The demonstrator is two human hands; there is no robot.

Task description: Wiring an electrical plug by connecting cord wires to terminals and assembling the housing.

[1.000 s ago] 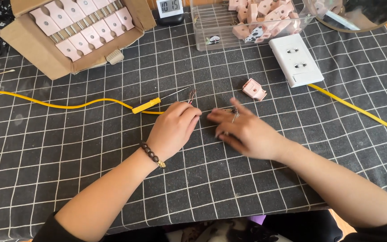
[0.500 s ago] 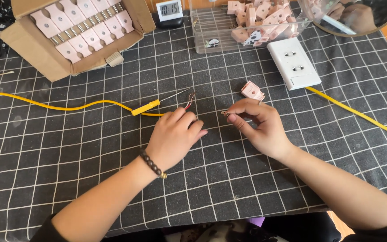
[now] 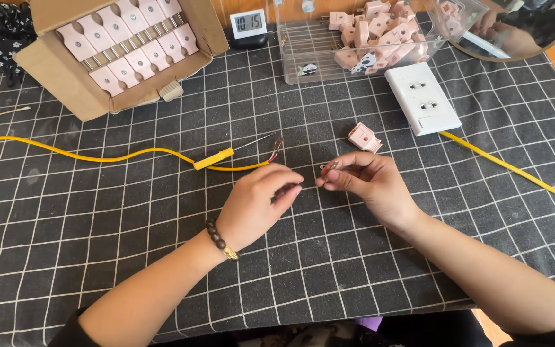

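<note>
Far left, the yellow cable [image 3: 97,156] snakes across the checked cloth [image 3: 130,257], and behind it the cardboard box [image 3: 65,90] holds rows of pink plugs [image 3: 126,45]. The cable's stripped end [image 3: 276,146] — bare wires fanned out just past the yellow sleeve [image 3: 213,159] — lies just beyond my left hand [image 3: 258,202]. That hand rests on the cloth with fingers curled, the fingertips pinched toward something too small for me to make out; I can't tell whether it grips anything.

My right hand [image 3: 364,183] is lifted slightly and closed in a pinch on a small metal part [image 3: 329,166], held between thumb and forefinger, close to my left fingertips. Just beyond it sits a loose pink plug shell [image 3: 364,137] on the cloth. Further right are the white socket block [image 3: 422,96] with its own yellow lead [image 3: 515,170], and behind that the clear bin [image 3: 309,61] of more plug parts.

The risk I see is the metal part: it is tiny and held only at the tips, so a slip would drop it onto the busy grid pattern, where it would be hard to find. My left wrist could also drag the cable and bend the bare strands — they lie right by it.
</note>
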